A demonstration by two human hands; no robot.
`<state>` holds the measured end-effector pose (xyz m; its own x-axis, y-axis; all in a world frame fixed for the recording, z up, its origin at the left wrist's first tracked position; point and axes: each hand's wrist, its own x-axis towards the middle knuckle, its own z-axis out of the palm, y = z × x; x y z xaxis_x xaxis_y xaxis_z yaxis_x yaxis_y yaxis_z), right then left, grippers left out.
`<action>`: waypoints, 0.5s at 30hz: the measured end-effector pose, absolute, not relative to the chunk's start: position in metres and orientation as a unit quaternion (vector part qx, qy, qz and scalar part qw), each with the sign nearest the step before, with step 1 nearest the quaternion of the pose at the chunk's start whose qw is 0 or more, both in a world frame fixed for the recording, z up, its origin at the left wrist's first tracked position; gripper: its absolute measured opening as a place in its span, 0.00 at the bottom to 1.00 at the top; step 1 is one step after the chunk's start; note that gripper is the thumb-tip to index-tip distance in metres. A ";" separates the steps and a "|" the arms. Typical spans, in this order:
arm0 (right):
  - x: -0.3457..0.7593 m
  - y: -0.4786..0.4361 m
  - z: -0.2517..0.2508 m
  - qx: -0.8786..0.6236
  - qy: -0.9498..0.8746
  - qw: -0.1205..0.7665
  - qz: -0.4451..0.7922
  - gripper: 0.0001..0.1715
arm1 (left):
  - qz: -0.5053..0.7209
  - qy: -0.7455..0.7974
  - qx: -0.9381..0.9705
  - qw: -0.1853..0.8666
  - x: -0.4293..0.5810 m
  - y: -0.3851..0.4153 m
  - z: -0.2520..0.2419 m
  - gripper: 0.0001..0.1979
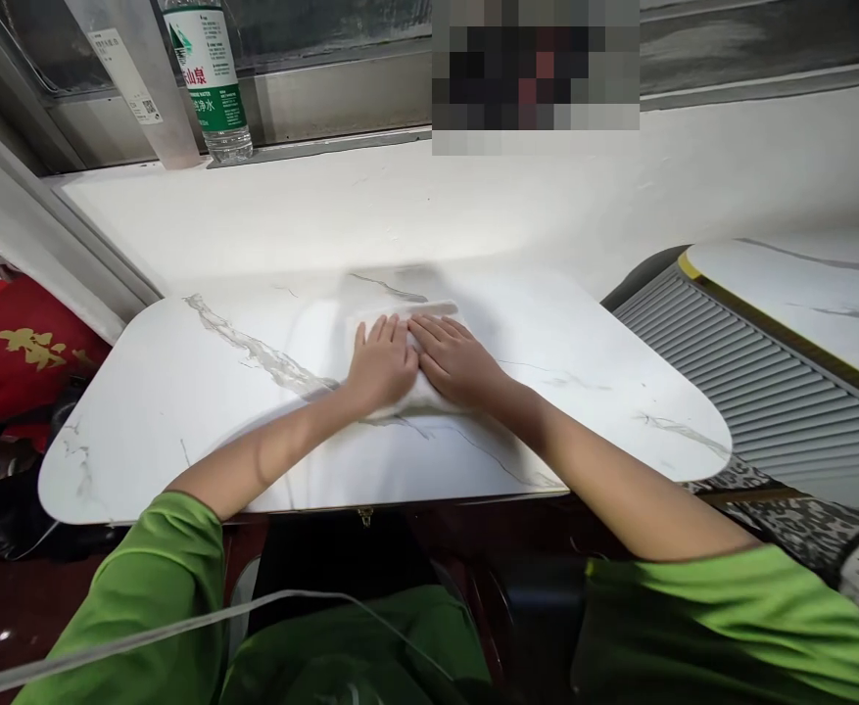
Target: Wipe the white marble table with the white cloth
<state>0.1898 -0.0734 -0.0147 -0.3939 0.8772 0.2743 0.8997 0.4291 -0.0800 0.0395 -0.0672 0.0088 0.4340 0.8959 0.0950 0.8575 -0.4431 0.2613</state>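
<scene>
A white cloth-like item (429,394) lies flat on the white marble-patterned table (253,441), near its middle. My left hand (383,362) rests palm down on the item's left part, fingers stretched out and pointing away from me. Beside it, my right hand (451,357) presses flat on the right part, its fingers extended toward the upper left. The two hands touch or nearly touch at the thumbs. Much of the white item is hidden under them, and its edges blend with the tabletop.
On the window ledge at the upper left stand a water bottle (213,88) and a translucent container (139,88). A red bag (28,348) sits left of the table. At the right is a ribbed grey cabinet (752,372) with a marble-patterned top. A white cord crosses below.
</scene>
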 end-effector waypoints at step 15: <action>0.305 -0.127 -0.016 -0.622 -0.763 0.168 -0.040 0.32 | 0.088 0.418 0.893 0.140 0.157 -0.100 0.005 0.30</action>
<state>0.3045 -0.1275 -0.0160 -0.1689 0.9371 0.3056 0.9638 0.2219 -0.1479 0.1571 -0.0998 0.0048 0.6346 0.7718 0.0401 0.7222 -0.6108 0.3245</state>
